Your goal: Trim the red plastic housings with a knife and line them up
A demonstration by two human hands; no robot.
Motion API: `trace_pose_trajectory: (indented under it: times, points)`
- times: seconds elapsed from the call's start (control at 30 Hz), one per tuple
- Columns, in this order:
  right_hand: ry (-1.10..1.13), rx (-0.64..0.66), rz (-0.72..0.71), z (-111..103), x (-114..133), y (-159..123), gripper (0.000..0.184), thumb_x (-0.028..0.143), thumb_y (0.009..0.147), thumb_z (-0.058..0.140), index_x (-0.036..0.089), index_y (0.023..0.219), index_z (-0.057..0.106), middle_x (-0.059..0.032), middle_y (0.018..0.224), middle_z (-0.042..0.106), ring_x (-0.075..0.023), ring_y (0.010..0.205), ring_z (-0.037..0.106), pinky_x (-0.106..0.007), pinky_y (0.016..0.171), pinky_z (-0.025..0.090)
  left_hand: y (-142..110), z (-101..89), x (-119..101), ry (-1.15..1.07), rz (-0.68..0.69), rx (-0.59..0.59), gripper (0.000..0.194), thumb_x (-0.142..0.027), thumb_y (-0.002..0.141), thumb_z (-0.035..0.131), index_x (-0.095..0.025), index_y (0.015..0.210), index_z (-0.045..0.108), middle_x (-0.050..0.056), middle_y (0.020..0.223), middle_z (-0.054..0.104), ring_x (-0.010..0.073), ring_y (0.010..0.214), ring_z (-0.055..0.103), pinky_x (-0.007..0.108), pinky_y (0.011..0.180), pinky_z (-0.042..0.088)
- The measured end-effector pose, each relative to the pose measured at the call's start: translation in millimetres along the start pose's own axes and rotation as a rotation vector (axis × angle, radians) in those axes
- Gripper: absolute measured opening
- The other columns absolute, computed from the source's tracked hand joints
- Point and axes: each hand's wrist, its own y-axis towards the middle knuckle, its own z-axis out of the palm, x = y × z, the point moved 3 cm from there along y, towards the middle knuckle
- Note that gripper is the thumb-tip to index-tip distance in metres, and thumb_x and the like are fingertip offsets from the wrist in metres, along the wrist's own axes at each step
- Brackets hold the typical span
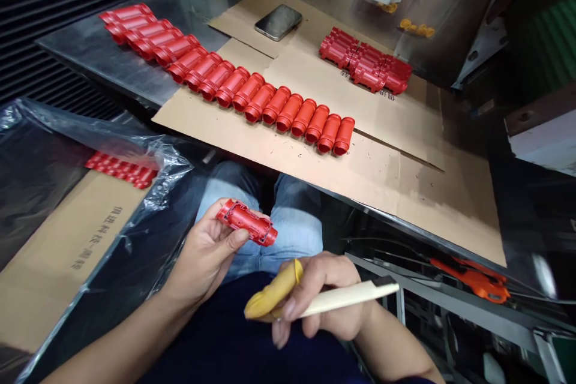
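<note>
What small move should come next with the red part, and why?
Probably turn the cream-handled tool in the right hand toward the red moulded part in the left hand: the part's recessed face is showing, and the tool's dark end points away from it.

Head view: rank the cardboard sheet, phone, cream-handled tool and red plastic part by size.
Cardboard sheet largest, then cream-handled tool, then red plastic part, then phone; nearness to the camera makes the last three unsure.
</note>
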Motion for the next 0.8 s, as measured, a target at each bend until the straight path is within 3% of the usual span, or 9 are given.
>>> trace_pose_trajectory:
  times: [0.07, 0.13, 0.2, 0.33, 0.43, 0.8]
  points:
    - [-0.073, -0.120, 0.008, -5.1, -0.7, -2.3, 0.021, 0.043, 0.117, 0.071, 0.022, 0.116, 0.073, -0.0045, 0.092, 0.086, -0.0176, 0.073, 0.086, -0.028, 0.065, 0.073, -1.5, -1.9, -1.2, 0.046, 0.044, -0.024, 0.039, -0.028, 0.088, 0.102, -0.023, 0.115, 0.074, 0.007, 0.110, 0.088, 0.0259, 0.102, 0.084, 0.033, 0.095, 0.066]
    - [-0.386, -0.289, -0.020, -13.8, -1.3, -3.5, 0.012, 0.028, 0.114, 0.074, 0.022, 0.124, 0.078, -0.0113, 0.111, 0.088, -0.0219, 0.089, 0.088, -0.035, 0.076, 0.076, -3.6, -3.7, -2.1, 0.097, 0.095, -0.047, 0.042, -0.026, 0.088, 0.101, -0.024, 0.118, 0.072, 0.007, 0.116, 0.089, 0.0269, 0.105, 0.085, 0.034, 0.096, 0.066]
    - [-0.644, -0.348, -0.067, -17.0, -2.4, -3.1, 0.025, 0.016, 0.112, 0.072, 0.021, 0.135, 0.079, -0.0162, 0.127, 0.086, -0.0266, 0.107, 0.087, -0.042, 0.088, 0.077, -6.6, -4.4, -3.1, 0.148, 0.161, -0.055, 0.042, -0.023, 0.089, 0.100, -0.026, 0.119, 0.071, 0.007, 0.120, 0.089, 0.0286, 0.111, 0.085, 0.037, 0.099, 0.067]
    - [-0.782, -0.271, -0.215, -8.7, -5.5, -0.7, 0.043, 0.011, 0.110, 0.069, 0.019, 0.152, 0.072, -0.0179, 0.131, 0.084, -0.0298, 0.117, 0.084, -0.045, 0.094, 0.076, -12.5, -2.9, -5.7, 0.234, 0.268, -0.065, 0.043, -0.018, 0.086, 0.100, -0.026, 0.116, 0.071, 0.007, 0.123, 0.089, 0.0323, 0.118, 0.084, 0.044, 0.105, 0.068]
    - [-0.790, -0.269, -0.284, -3.3, -7.2, 0.0, 0.049, 0.011, 0.111, 0.068, 0.020, 0.159, 0.068, -0.0182, 0.132, 0.083, -0.0296, 0.113, 0.084, -0.045, 0.091, 0.076, -15.0, -0.2, -9.3, 0.274, 0.347, -0.064, 0.044, -0.015, 0.082, 0.102, -0.026, 0.113, 0.073, 0.007, 0.120, 0.090, 0.0316, 0.114, 0.086, 0.043, 0.102, 0.070]
    - [-0.795, -0.252, -0.293, -1.8, -8.5, -0.4, 0.049, 0.011, 0.110, 0.069, 0.019, 0.159, 0.068, -0.0180, 0.130, 0.082, -0.0297, 0.111, 0.083, -0.044, 0.089, 0.076, -17.8, 3.7, -14.4, 0.328, 0.408, -0.079, 0.041, -0.013, 0.084, 0.101, -0.026, 0.111, 0.074, 0.005, 0.118, 0.090, 0.0282, 0.114, 0.087, 0.038, 0.101, 0.071]
